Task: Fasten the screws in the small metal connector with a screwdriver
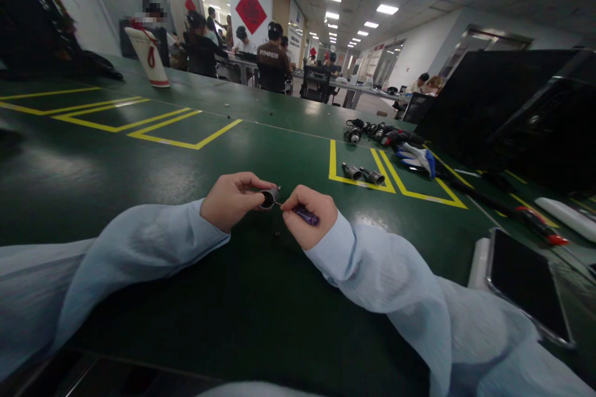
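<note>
Between the thumb and fingers of my left hand (233, 201) is a small grey metal cylinder (269, 199) with a dark hollow end turned toward me. My right hand (313, 214) is closed round a screwdriver with a dark purple handle (306, 216). Its thin shaft reaches left to the cylinder's rim; whether the tip touches a screw is too small to tell. A tiny dark part (277, 234) lies on the green table just below both hands. Two similar metal cylinders (374, 177) lie inside a yellow-taped box beyond my right hand.
Cables with metal connectors (356, 131) and a blue-white glove (417, 158) lie at the back right. A phone (528, 285) rests by my right forearm, and a black monitor (503, 111) stands behind it. A paper cup (148, 57) stands far left. Several people sit beyond the table.
</note>
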Motion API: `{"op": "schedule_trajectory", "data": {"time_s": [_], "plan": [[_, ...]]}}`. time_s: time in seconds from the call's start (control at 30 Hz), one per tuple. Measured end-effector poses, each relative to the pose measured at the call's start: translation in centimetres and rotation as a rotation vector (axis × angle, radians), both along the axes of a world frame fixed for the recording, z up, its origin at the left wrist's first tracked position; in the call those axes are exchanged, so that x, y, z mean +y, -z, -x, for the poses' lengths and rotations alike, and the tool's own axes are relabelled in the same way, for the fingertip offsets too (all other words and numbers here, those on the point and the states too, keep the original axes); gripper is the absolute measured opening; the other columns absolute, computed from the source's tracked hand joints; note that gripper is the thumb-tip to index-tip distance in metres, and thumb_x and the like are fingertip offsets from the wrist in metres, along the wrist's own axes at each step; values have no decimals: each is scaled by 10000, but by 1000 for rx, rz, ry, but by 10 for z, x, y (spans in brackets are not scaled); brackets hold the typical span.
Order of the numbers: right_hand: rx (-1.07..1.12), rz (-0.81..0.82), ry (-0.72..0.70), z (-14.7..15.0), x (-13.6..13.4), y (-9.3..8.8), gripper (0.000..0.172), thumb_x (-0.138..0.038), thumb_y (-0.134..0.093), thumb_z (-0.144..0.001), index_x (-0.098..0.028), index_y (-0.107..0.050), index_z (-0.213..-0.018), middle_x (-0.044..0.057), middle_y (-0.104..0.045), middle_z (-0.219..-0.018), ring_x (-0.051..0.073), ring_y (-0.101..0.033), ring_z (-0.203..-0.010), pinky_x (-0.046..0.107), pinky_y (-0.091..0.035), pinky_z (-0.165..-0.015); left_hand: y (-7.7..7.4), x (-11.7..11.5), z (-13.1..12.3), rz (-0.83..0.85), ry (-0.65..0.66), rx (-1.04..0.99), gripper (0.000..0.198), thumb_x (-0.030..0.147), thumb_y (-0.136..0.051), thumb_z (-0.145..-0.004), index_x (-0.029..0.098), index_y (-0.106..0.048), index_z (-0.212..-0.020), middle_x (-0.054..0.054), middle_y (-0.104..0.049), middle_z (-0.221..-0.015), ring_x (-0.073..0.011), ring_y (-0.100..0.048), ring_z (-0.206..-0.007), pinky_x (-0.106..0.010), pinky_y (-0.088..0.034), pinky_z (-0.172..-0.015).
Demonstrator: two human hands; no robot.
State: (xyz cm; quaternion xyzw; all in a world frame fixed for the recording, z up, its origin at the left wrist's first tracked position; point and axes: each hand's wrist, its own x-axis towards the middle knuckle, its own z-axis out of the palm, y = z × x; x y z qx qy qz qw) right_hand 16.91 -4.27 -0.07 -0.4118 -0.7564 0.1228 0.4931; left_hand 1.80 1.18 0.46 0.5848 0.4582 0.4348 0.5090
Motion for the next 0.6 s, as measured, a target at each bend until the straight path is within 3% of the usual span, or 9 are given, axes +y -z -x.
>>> {"op": "schedule_trajectory", "data": {"time_s": [0.23,0.33,0.43,0.6], "plan": [[-8,50,35,3,4,2,64,-128,-502,-624,-182,-531,-606,-17,-548,-576,118,-528,-569,254,-412,-575,3,0,3,2,37,16,317,150,-703,-503,98,-657,-812,-62,-700,-767,-199,-661,-720,-310,-532,-718],[314,301,-10,1,12,7,38,-145,-519,-616,-178,-532,-603,-28,-562,-543,111,-534,-520,252,-438,-535,2,1,4,38,30,-16,363,174,-727,-509,87,-647,-852,-64,-696,-767,-197,-660,-724,-332,-534,-739],[729,560,-151,-4,21,13,42,-131,-547,-591,-167,-527,-597,-36,-597,-500,96,-548,-463,243,-482,-514,1,2,3,67,1,-63,357,158,-731,-513,85,-641,-851,-66,-691,-787,-191,-657,-737,-338,-536,-752],[1023,685,-311,-10,26,17,55,-96,-561,-585,-149,-560,-596,-11,-644,-501,79,-556,-435,239,-535,-536,0,2,1,107,-26,-116,307,98,-705,-526,83,-638,-825,-59,-684,-765,-172,-653,-720,-326,-529,-773]]}}
